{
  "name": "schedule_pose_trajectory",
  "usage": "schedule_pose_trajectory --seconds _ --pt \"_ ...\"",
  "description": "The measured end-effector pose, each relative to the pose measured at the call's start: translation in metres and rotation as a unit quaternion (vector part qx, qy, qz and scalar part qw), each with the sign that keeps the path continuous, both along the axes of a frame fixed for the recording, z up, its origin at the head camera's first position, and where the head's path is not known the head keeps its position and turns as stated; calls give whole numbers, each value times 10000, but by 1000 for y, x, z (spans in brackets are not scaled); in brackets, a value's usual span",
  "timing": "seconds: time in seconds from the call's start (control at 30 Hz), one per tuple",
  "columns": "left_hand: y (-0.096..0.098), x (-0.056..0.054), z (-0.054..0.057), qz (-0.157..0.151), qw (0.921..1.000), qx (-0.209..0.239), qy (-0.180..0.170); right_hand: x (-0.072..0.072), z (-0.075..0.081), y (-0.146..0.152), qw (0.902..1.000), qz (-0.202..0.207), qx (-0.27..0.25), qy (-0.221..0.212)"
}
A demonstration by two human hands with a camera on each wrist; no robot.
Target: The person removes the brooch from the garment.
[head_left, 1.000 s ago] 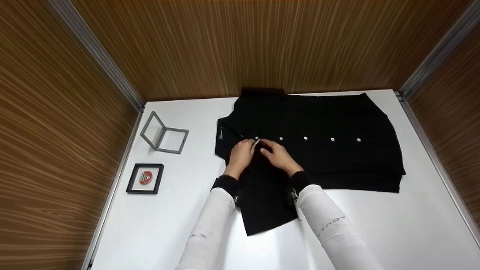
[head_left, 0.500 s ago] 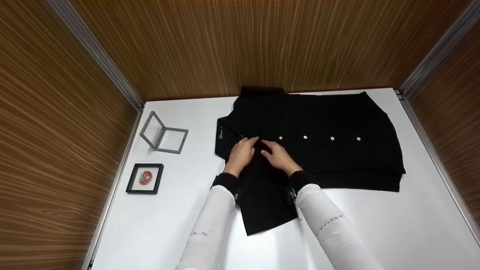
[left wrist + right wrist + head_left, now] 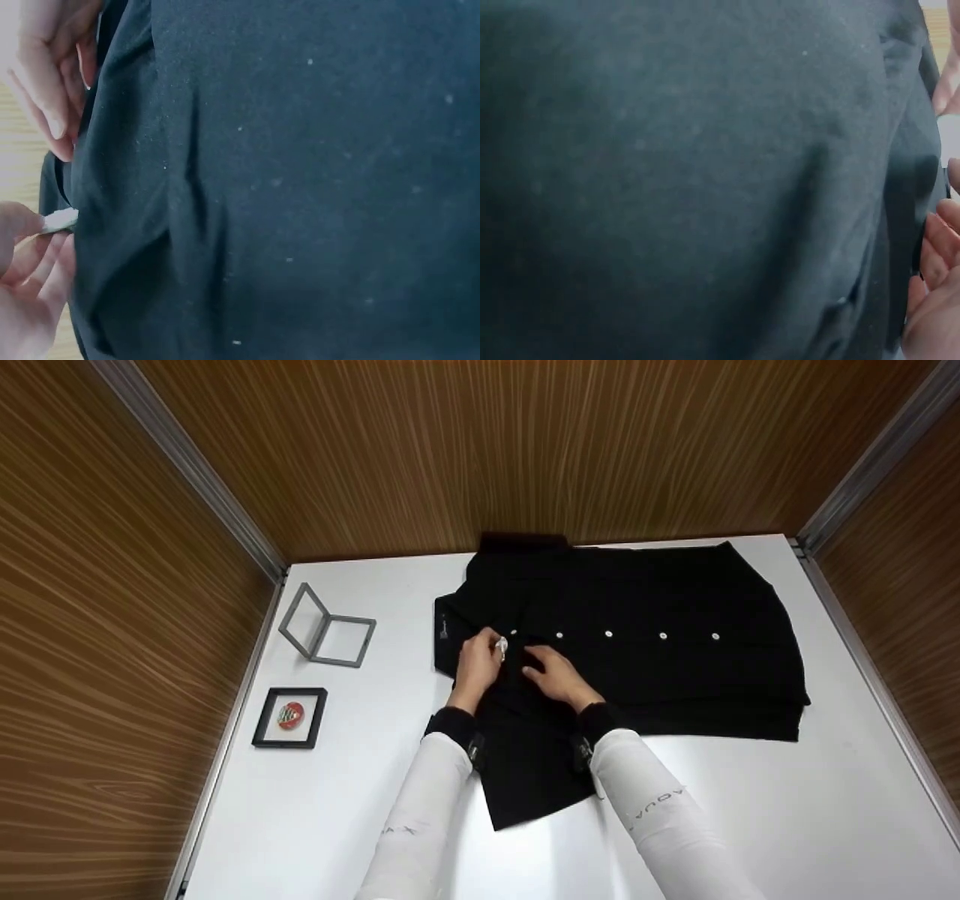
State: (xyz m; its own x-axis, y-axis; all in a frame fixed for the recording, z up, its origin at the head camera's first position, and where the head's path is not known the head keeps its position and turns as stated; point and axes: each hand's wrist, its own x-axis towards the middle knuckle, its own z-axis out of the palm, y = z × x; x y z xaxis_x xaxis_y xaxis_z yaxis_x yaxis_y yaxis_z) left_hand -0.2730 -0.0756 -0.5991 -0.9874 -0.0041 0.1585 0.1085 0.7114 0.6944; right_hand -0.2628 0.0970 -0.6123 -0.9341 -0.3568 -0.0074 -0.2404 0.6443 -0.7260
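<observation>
A black short-sleeved shirt point(image 3: 645, 592) with white buttons lies front up, its collar point(image 3: 445, 637) to the left. Near the collar, my left hand point(image 3: 478, 664) pinches a small whitish piece point(image 3: 502, 648) between thumb and fingers. The left wrist view shows this whitish piece point(image 3: 61, 220) as flat and pale; its kind is unclear. My right hand point(image 3: 559, 675) rests on the shirt front just to the right, fingers loosely bent. In the right wrist view, the right hand point(image 3: 939, 292) is partly cut off at the edge and cloth fills most of the picture.
On the white table point(image 3: 375, 780), an open grey frame point(image 3: 328, 639) stands at the left. Below it lies a black frame point(image 3: 290, 718) with a round red piece inside. Wood-patterned panels point(image 3: 480, 450) border the table at the back and sides.
My left hand has drawn slightly left and turned, so the whitish piece now shows at its fingertips. A button covered half a second ago is visible again. The right hand stays nearly in place.
</observation>
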Motion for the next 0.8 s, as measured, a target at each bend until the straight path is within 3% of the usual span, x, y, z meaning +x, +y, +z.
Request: schedule_pose_trajectory --seconds 0.3,0.53,0.63,0.8 --pt "-5 0 -6 538 9919 1020 -537 -1 0 -4 9999 -21 30 132" --pt "-4 3 -7 857 9626 2353 -1030 2 2 -10 9993 -150 203 283" --pt "-3 5 -8 997 9504 2711 -1157 4 1 -14 9985 -37 277 473" --pt "-4 7 -10 1085 9392 2990 -1293 7 -2 -21 9952 265 406 852"
